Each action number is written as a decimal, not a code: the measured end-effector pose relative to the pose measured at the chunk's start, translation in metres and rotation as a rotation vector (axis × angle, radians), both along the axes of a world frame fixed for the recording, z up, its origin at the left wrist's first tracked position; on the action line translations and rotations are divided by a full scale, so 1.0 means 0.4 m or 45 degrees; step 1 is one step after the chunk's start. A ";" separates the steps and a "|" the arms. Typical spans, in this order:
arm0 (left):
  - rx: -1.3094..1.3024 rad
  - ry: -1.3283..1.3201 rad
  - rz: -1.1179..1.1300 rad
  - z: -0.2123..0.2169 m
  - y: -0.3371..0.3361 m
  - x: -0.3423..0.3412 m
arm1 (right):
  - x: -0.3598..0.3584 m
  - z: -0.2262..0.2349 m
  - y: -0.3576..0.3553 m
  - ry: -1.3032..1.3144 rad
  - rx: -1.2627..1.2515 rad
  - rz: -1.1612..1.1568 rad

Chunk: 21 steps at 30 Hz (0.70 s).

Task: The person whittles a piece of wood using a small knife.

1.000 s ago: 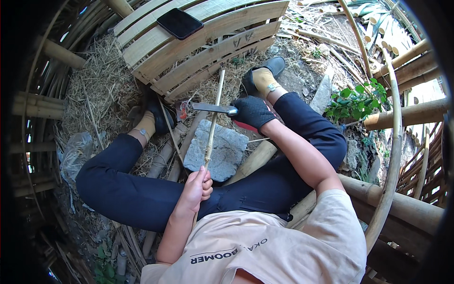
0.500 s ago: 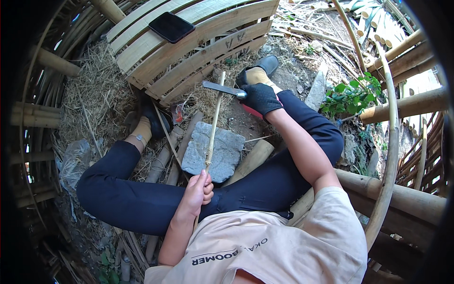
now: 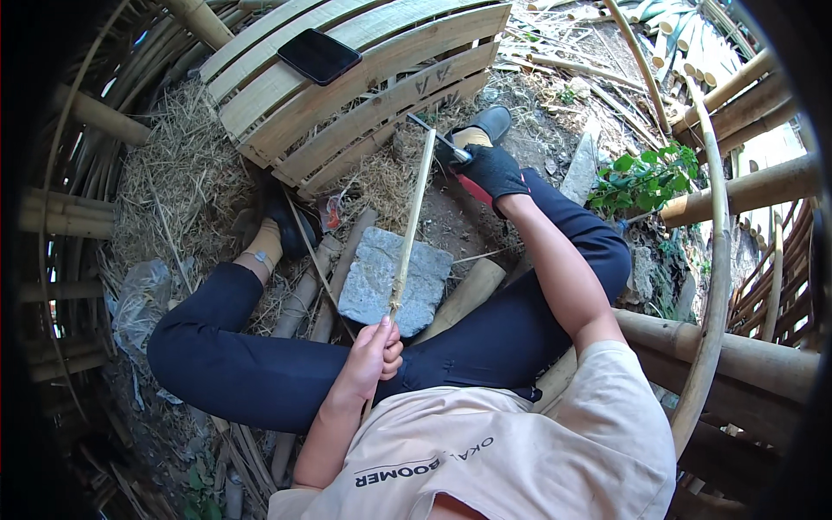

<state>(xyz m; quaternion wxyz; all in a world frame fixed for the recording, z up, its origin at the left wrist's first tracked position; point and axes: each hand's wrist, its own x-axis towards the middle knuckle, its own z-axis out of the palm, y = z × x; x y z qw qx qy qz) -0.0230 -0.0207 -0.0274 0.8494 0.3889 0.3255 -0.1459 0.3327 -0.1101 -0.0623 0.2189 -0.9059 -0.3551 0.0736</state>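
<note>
My bare left hand [image 3: 376,357] is closed around the lower part of a thin, pale bamboo stick [image 3: 410,234], its thumb along the stick. The stick slants up and away over a flat grey stone block [image 3: 362,276] between my legs, and a knot shows just above my fist. A black glove with some red covers my right hand [image 3: 494,173], which is closed on a knife [image 3: 447,145]. Its narrow metal blade points up and left, by the stick's far end. Whether the blade touches the stick I cannot tell. The glove hides the knife's handle.
A slatted wooden crate [image 3: 390,65] stands ahead, with a black phone [image 3: 319,57] on top. Bamboo poles [image 3: 468,295] lie beside the stone. Dry straw [image 3: 191,165] covers the ground at left, near a clear plastic bag [image 3: 143,290]. A leafy plant [image 3: 648,178] grows at right.
My right hand has moved slightly right, and the knife has turned so its blade shows narrower and more tilted. The stick's far end has swung a little right, my left hand still around it.
</note>
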 end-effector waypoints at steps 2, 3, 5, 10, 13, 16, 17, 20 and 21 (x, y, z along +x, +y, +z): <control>-0.036 -0.034 -0.007 0.002 0.000 0.002 | 0.000 0.003 -0.001 0.003 -0.053 -0.090; -0.053 -0.037 -0.008 0.000 -0.001 0.004 | 0.006 0.000 -0.006 -0.001 -0.052 -0.090; -0.065 -0.043 0.000 0.002 0.001 0.005 | 0.020 -0.006 -0.017 -0.054 -0.033 -0.149; -0.038 -0.032 0.107 0.013 0.026 -0.001 | -0.001 0.009 -0.030 -0.045 0.048 -0.094; -0.015 -0.032 0.156 0.015 0.040 -0.007 | -0.092 0.043 -0.011 0.058 0.099 0.270; 0.001 -0.027 0.184 0.013 0.049 -0.007 | -0.192 0.056 0.007 0.083 -0.025 0.523; 0.005 -0.024 0.196 0.009 0.049 -0.006 | -0.216 0.068 0.012 0.103 -0.073 0.575; 0.011 -0.019 0.213 0.012 0.051 -0.009 | -0.254 0.073 0.025 0.109 -0.107 0.629; 0.015 -0.021 0.211 0.013 0.050 -0.008 | -0.255 0.061 0.024 0.129 -0.064 0.627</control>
